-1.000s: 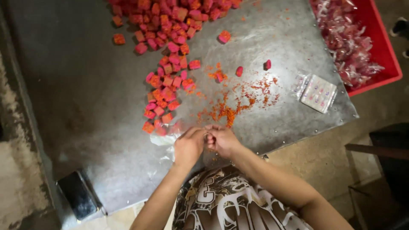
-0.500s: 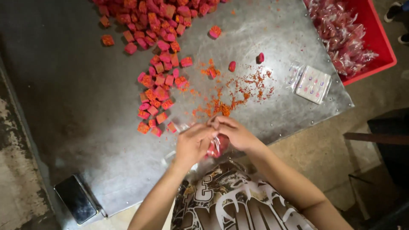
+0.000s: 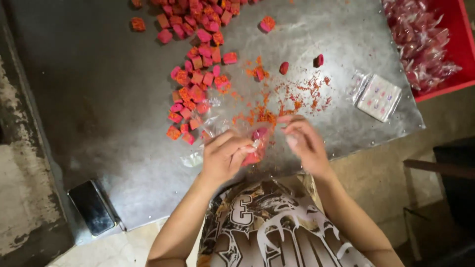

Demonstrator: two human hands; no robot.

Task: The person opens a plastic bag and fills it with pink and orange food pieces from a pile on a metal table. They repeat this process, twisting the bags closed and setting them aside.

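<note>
Head view: thin clear bag w/ red-pink cubes, light, limp, slippery, is pinched at mouth edges, 9 o'clock by left hand, 3 o'clock by right hand.

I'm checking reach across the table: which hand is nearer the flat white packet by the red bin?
Right. The right hand lies just inward of the white packet; the left hand sits farther off, beyond the right.
</note>
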